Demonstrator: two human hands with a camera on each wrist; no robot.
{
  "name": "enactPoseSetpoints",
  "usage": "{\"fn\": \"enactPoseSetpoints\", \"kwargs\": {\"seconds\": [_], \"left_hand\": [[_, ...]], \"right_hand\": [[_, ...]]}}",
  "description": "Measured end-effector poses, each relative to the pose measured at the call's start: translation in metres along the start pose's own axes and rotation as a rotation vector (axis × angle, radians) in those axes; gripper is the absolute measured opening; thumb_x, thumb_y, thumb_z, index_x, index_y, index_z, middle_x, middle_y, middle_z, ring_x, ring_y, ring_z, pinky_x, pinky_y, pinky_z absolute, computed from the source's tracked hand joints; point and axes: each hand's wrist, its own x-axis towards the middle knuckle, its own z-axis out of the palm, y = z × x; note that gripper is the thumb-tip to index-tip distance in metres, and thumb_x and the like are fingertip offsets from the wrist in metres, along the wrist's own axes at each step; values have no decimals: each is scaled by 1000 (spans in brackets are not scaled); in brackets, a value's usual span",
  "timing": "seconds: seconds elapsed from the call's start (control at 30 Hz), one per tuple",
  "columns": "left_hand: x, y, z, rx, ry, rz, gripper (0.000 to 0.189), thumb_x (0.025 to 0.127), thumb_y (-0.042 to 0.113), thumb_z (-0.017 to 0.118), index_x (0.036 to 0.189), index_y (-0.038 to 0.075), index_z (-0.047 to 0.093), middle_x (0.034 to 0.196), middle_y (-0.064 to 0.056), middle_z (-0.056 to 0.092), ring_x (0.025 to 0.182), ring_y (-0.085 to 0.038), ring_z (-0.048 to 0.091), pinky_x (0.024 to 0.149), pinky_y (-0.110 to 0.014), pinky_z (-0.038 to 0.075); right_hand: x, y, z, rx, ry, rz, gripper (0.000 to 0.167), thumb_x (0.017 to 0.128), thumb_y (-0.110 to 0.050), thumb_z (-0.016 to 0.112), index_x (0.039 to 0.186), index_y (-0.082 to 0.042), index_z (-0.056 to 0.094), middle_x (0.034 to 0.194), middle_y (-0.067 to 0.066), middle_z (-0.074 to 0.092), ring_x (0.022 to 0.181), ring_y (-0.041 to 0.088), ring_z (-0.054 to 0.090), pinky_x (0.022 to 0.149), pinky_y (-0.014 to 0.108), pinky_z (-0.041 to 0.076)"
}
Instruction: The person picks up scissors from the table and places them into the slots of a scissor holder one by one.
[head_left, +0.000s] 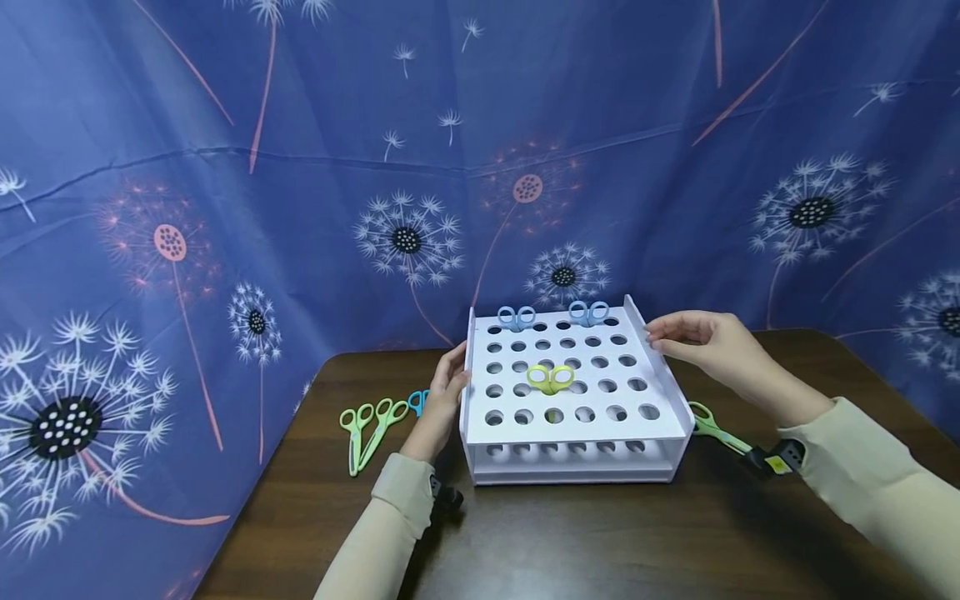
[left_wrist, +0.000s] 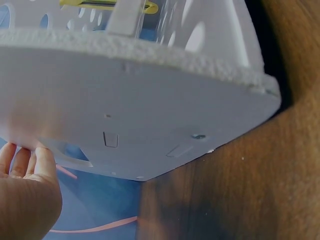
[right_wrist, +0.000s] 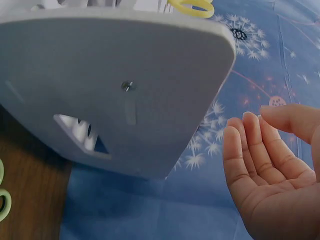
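A white rack (head_left: 585, 427) with rows of round holes stands on the table, with a second holed tier below. Two pairs of blue-handled scissors (head_left: 517, 317) stand in its back row. Yellow-handled scissors (head_left: 551, 379) stand handles-up in a middle row. My left hand (head_left: 440, 404) touches the rack's left side; in the left wrist view its fingertips rest against the side panel (left_wrist: 150, 100) by a cut-out. Beside the right panel (right_wrist: 165, 75), my right hand (head_left: 712, 350) holds nothing, its fingers loosely bent, apart from the panel in the right wrist view.
Two pairs of green scissors (head_left: 380, 429) lie on the table (head_left: 292, 517) at the left. Blue scissors (head_left: 417, 402) lie partly behind my left hand. Another green pair (head_left: 718, 427) lies right of the rack. A blue dandelion-patterned cloth (head_left: 322, 192) hangs behind.
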Motion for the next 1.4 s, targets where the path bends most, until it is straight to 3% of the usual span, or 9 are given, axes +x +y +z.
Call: {"fn": "enactPoseSetpoints", "kwargs": {"seconds": [0.23, 0.43, 0.7, 0.83, 0.97, 1.13, 1.4], "left_hand": [[-1, -2, -1, 16, 3, -1, 53, 100, 18, 45, 151, 16, 30, 153, -11, 34, 139, -27, 35, 101, -31, 41], [-1, -2, -1, 17, 0, -1, 53, 101, 17, 45, 151, 16, 30, 154, -11, 34, 139, -27, 34, 102, -31, 40], [-4, 1, -4, 28, 33, 3, 52, 100, 15, 45, 150, 15, 32, 155, -12, 33, 140, -27, 33, 103, -27, 38], [-3, 0, -4, 29, 26, 5, 52, 100, 16, 45, 151, 15, 31, 155, -11, 32, 141, -27, 32, 105, -28, 36], [-2, 0, -1, 15, 20, 10, 53, 100, 17, 45, 150, 16, 31, 155, -11, 33, 141, -26, 32, 103, -26, 37], [-2, 0, 0, 1, 13, 12, 53, 99, 16, 44, 150, 16, 30, 155, -12, 33, 140, -27, 33, 100, -23, 39], [-3, -1, 0, 1, 7, -11, 52, 100, 18, 45, 150, 19, 31, 155, -8, 33, 140, -25, 33, 101, -28, 40]], "right_hand": [[-7, 13, -6, 2, 29, 32, 41, 91, -33, 67, 121, -5, 65, 98, -15, 71, 89, -4, 62, 75, 11, 47], [-12, 23, -11, -17, 72, -2, 38, 91, -32, 67, 119, -6, 65, 94, -19, 70, 88, -7, 61, 73, 11, 47], [-12, 36, -12, -46, 98, -33, 39, 91, -30, 68, 121, -6, 63, 96, -7, 72, 85, -7, 61, 72, 12, 48], [-13, 43, -14, -82, 103, -6, 40, 89, -31, 70, 119, -6, 64, 93, -7, 72, 82, -5, 60, 70, 13, 47], [-12, 52, -17, -91, 73, 22, 45, 87, -32, 72, 122, -5, 63, 96, -5, 71, 82, -4, 60, 70, 15, 46], [-13, 63, -17, -127, 44, 26, 46, 87, -31, 72, 122, -3, 63, 102, 7, 71, 82, -3, 60, 70, 16, 46], [-15, 75, -18, -176, 31, 22, 43, 88, -32, 70, 117, -1, 65, 104, 15, 71, 80, -5, 58, 68, 17, 45]]}}
